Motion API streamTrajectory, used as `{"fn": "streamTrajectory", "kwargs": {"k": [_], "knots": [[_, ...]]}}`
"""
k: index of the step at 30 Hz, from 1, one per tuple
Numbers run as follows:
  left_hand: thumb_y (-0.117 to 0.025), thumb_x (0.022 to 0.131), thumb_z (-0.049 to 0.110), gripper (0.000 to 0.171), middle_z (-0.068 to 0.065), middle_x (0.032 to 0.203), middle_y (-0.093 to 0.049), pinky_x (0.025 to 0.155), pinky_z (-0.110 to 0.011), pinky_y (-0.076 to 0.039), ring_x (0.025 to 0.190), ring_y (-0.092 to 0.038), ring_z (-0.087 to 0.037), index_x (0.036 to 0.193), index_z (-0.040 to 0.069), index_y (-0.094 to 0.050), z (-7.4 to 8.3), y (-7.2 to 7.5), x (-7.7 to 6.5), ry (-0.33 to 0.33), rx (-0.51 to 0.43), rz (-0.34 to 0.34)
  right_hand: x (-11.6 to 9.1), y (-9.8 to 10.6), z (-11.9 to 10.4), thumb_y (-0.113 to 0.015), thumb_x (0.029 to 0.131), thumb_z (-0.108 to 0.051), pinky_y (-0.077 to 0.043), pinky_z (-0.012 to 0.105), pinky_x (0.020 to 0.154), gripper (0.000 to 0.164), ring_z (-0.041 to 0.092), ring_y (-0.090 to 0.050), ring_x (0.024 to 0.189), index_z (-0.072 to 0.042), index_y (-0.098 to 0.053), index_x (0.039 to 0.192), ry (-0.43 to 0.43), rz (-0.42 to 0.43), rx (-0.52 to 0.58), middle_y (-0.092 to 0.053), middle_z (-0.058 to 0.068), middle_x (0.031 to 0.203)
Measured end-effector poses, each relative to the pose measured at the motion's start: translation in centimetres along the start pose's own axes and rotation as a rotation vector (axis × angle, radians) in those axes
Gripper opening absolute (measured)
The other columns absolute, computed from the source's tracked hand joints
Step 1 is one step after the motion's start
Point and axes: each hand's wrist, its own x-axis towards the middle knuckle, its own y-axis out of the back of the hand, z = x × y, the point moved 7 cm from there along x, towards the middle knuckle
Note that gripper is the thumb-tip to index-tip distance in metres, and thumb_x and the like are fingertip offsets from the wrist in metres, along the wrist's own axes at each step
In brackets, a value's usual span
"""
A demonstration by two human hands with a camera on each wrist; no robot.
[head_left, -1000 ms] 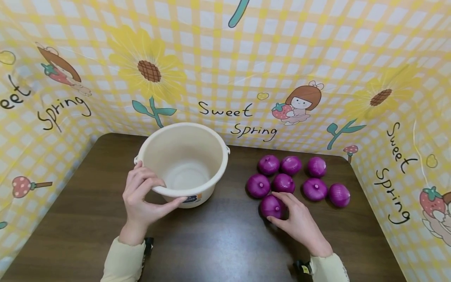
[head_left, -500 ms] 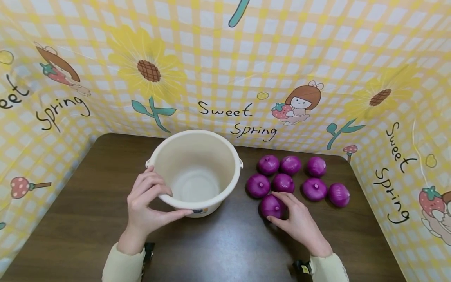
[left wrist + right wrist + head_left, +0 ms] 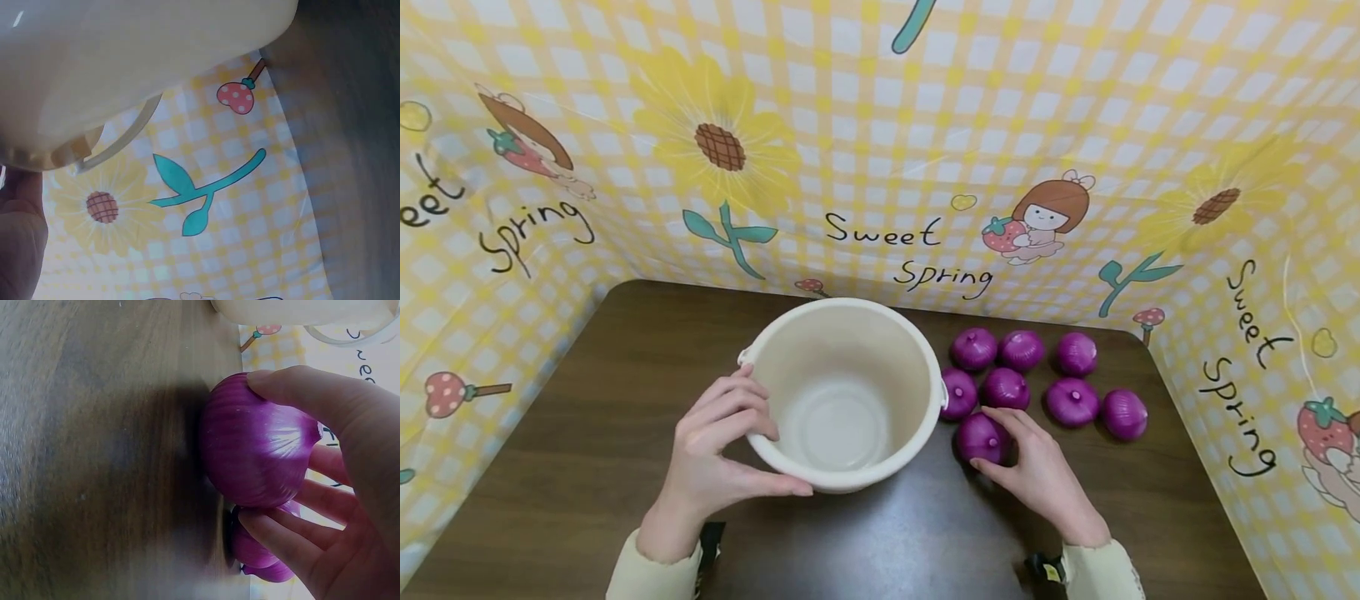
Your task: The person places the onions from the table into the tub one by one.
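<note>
A cream bucket stands near the middle of the table, its mouth facing up and its inside bare. My left hand grips the bucket's near left rim, fingers over the edge and thumb along the outside. The bucket's pale wall fills the top of the left wrist view, with its handle below. To the right, my right hand holds a purple onion between thumb and fingers. In the right wrist view this onion is close to the tabletop; whether it touches is hard to tell.
Several more purple onions lie at the back right of the dark wooden table. One onion is partly hidden behind the bucket's right side. A yellow checked cloth hangs around the back and sides.
My left hand has moved the bucket to the right and toward me, up beside the onions. The right hand stays in place on its onion.
</note>
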Motion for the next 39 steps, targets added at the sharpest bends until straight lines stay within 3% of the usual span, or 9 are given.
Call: {"fn": "streamTrajectory", "kwargs": {"k": [9,19,31,39], "knots": [[-0.098,0.055,0.051,0.056,-0.001,0.068,-0.061,0.109,-0.052,-0.046,0.085,-0.062,-0.026,0.068,0.007,-0.066,1.0,-0.1,0.8,-0.023,-0.084,-0.035,0.2,0.3,-0.3,-0.094,0.075,-0.025,-0.054,0.047,0.1,0.069,0.024,-0.061,0.118,-0.007,-0.063,0.134,0.04,0.023,0.002,-0.062,0.005,0.129],[-0.097,0.057,0.052,0.055,0.0,0.068,-0.061,0.109,-0.054,-0.045,0.085,-0.062,-0.026,0.07,0.009,-0.066,0.7,-0.3,0.8,0.025,-0.067,-0.082,0.1,0.4,-0.1,-0.094,0.073,-0.028,-0.053,0.047,0.1,0.073,0.023,-0.06,0.118,-0.007,-0.062,0.135,0.039,0.017,-0.006,-0.06,0.006,0.131],[-0.098,0.056,0.05,0.055,-0.001,0.069,-0.062,0.109,-0.055,-0.045,0.085,-0.061,-0.025,0.07,0.008,-0.066,0.9,-0.2,0.6,0.044,-0.07,-0.076,-0.2,0.5,-0.2,-0.097,0.069,-0.023,-0.054,0.049,0.099,0.078,0.023,-0.059,0.119,-0.006,-0.061,0.137,0.038,0.04,0.02,-0.061,0.006,0.132],[-0.099,0.055,0.048,0.055,-0.001,0.07,-0.061,0.11,-0.055,-0.044,0.086,-0.061,-0.025,0.07,0.007,-0.066,1.0,0.1,0.7,0.056,-0.071,-0.078,-0.1,1.7,-1.4,-0.097,0.07,-0.024,-0.061,0.041,0.086,0.079,0.019,-0.06,0.115,-0.01,-0.06,0.139,0.047,0.087,0.054,-0.06,0.004,0.134]]}}
